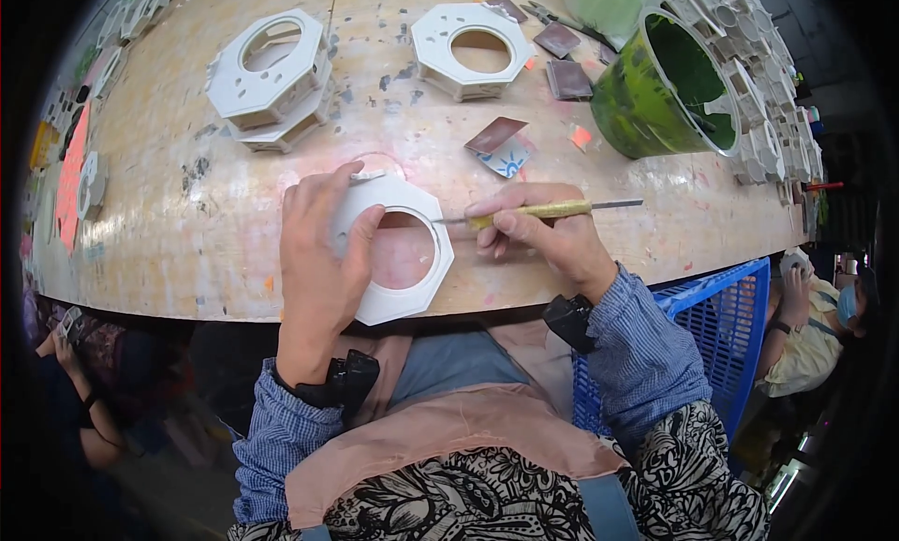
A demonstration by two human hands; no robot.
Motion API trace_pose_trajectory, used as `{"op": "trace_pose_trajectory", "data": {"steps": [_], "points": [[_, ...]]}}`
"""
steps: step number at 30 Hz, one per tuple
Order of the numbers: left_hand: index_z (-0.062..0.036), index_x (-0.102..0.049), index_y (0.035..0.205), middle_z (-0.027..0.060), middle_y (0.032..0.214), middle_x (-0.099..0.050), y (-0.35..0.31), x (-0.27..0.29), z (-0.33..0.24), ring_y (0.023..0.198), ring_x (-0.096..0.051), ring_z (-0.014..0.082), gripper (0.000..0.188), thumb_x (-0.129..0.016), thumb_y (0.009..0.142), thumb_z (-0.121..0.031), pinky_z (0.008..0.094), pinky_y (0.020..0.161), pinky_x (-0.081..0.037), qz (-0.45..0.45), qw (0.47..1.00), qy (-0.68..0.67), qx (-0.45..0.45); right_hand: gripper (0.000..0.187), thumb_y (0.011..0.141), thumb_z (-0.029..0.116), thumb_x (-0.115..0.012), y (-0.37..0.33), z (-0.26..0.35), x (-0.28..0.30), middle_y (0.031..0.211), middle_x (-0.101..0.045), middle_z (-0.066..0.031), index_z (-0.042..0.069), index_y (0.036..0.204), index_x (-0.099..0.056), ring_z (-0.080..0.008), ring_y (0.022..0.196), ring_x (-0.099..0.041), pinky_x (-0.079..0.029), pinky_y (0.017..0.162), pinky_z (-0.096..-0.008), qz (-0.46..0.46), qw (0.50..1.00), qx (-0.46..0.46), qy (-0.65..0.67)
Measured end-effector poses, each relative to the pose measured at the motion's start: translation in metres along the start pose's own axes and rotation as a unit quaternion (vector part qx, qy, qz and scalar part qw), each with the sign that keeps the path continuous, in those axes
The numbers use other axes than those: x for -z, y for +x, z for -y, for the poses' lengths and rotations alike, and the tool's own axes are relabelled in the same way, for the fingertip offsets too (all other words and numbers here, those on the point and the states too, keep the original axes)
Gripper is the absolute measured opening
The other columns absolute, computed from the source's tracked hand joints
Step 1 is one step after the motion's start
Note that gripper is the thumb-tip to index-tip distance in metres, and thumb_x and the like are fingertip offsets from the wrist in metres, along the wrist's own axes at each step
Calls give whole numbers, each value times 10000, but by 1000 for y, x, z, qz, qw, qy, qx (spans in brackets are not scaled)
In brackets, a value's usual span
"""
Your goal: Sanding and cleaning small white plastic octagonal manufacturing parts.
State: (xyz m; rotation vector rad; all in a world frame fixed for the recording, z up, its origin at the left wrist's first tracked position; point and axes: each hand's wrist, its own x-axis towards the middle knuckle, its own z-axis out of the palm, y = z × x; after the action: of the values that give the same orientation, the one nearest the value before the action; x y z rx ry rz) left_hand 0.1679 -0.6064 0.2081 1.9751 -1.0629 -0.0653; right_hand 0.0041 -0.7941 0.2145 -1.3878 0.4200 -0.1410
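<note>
Squarely at the near edge of the wooden table point(234, 260) lay the white octagonal ring point(412, 297), its round hole facing up; the left hand point(323, 260) covered its nine o'clock side, palm down, fingers pressed together over the rim and the thumb hooked toward the hole, clamping the piece flat. From three o'clock came the right hand point(543, 237), pinching a slim yellow-handled tool point(543, 209) between thumb and fingertips; the tool's long axis ran almost level, three o'clock to nine o'clock, its thin metal point reaching the ring's hole edge at about two o'clock, while a bare metal tail stuck out past the knuckles toward three. So the point lay just beside the inner rim, and the right hand was the nearer one to that spot; the left sat across the hole from it.

Farther off, at eleven o'clock, stood a stack of white octagonal rings point(270, 80); at twelve o'clock a single white ring point(473, 49); at one o'clock small squares of sandpaper point(496, 133); at two o'clock a green bucket point(655, 87) tipped on its side. At four o'clock, below the table edge, hung a blue plastic crate point(721, 326).
</note>
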Motion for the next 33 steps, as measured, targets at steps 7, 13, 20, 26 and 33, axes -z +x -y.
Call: {"op": "trace_pose_trajectory", "data": {"steps": [7,13,20,26,33], "points": [[6,-615,1176,162,993,-577,0,0,-3,956,-524,327,373,-665,819,-88,384,875,-424,7,1000,10,14,262,940,174,-613,6,7,-4,850,-683,-90,-40,1076,-676,-127,752,-646,-545,702,-249,-6,1000,8,-14],[2,-614,1174,163,987,-574,0,-1,-1,950,-525,327,369,-664,820,-90,386,873,-424,1,1000,-6,5,248,932,170,-616,6,9,-3,829,-683,-90,-33,1052,-690,-127,735,-643,-537,690,-251,13,1000,9,-26],[5,-613,1168,162,1004,-582,-1,0,1,962,-530,328,365,-662,818,-85,392,876,-426,3,1000,5,8,229,932,153,-612,10,11,-2,812,-680,-61,-13,1068,-693,-104,732,-633,-524,668,-234,22,999,5,-46],[5,-612,1167,164,1010,-586,-1,-1,-2,962,-530,331,362,-661,820,-87,393,872,-427,2,1000,-2,13,230,937,153,-607,4,8,7,816,-678,-61,-11,1076,-690,-107,744,-634,-519,661,-227,13,999,-4,-36],[10,-613,1161,165,993,-582,1,-1,-2,948,-527,331,357,-661,827,-107,392,862,-427,4,1000,1,7,247,931,185,-623,2,6,4,792,-674,-59,-14,1062,-689,-106,711,-628,-504,627,-221,-7,1000,-6,-16]]}}
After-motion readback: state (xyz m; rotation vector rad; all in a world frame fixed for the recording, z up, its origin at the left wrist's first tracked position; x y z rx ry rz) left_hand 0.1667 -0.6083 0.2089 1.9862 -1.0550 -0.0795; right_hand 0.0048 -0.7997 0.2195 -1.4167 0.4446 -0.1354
